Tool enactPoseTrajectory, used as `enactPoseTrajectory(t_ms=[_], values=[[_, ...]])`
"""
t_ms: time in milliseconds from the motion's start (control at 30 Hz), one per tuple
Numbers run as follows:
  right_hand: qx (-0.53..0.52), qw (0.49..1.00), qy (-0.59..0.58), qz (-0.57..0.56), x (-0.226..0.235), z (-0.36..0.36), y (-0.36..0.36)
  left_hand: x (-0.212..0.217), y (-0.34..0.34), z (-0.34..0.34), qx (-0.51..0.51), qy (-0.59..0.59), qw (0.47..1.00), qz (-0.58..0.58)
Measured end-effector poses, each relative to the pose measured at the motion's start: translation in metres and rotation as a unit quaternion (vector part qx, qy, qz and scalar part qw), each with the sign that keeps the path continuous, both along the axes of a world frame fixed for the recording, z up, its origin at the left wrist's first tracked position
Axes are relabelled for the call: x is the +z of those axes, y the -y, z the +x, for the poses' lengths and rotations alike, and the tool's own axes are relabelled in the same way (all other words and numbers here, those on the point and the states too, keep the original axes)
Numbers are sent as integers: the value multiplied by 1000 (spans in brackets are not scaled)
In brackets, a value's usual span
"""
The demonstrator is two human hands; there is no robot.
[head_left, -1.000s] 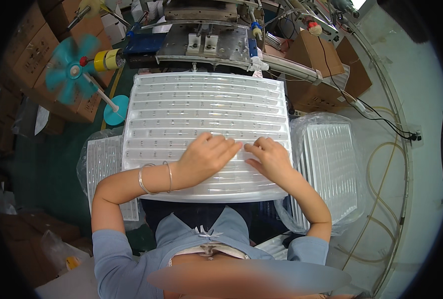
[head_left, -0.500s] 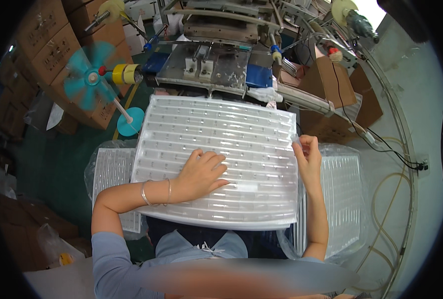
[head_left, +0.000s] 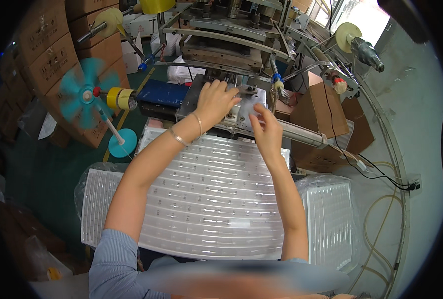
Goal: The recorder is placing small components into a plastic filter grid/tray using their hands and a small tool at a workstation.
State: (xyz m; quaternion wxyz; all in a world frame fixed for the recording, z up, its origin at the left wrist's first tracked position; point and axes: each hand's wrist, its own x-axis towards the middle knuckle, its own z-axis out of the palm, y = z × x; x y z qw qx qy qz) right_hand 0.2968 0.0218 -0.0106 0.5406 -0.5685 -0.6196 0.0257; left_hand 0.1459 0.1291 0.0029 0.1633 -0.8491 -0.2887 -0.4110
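Note:
My left hand (head_left: 215,105) reaches over the metal press bed (head_left: 194,94), fingers stretched over the clamp fixture (head_left: 231,117) and thumb apart. Nothing shows in its grasp, though its fingertips partly cover the fixture. To its right, my right hand (head_left: 268,130) is bent inward at the bed's edge, thumb and forefinger close together. Whether a small clear piece sits between them is hard to make out. Below both arms lies a large white tray (head_left: 206,199) with rows of small clear pieces in ribbed channels.
More ribbed trays in clear plastic stand left (head_left: 99,199) and right (head_left: 329,219). A teal fan (head_left: 87,94) spins at left beside stacked cartons (head_left: 57,55). Press frame bars (head_left: 226,37) rise ahead. An open carton (head_left: 318,112) stands at right, near black cables (head_left: 381,172).
Both hands have moved forward from the tray to the press bed. The right hand has left the tray's right edge. The view has shifted, and the bed's blue right side is no longer visible.

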Motion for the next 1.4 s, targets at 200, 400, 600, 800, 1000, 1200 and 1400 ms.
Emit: enactPoseTrajectory(t_ms=[200, 400, 600, 800, 1000, 1200, 1400], values=[[-74, 975, 201, 65, 11, -35, -58, -24, 77, -58, -188, 111, 963, -160], [-117, 952, 273, 73, 4, -21, -89, -32, 130, -95, -191, 86, 887, -412], [-52, 979, 180, 85, 9, 1, -13, -36, 159, -89, -294, 35, 850, -436], [35, 953, 247, -169, 12, 16, 139, -54, 214, -51, -365, -45, 857, -361], [184, 888, 331, -262, -29, 13, 204, -77, 232, -43, -250, -244, 924, -158], [173, 877, 367, -259, -47, 15, 212, -69, 231, -49, -220, -281, 913, -196], [167, 918, 270, -238, -24, 27, 201, -54, 220, -66, -222, -162, 934, -230]])
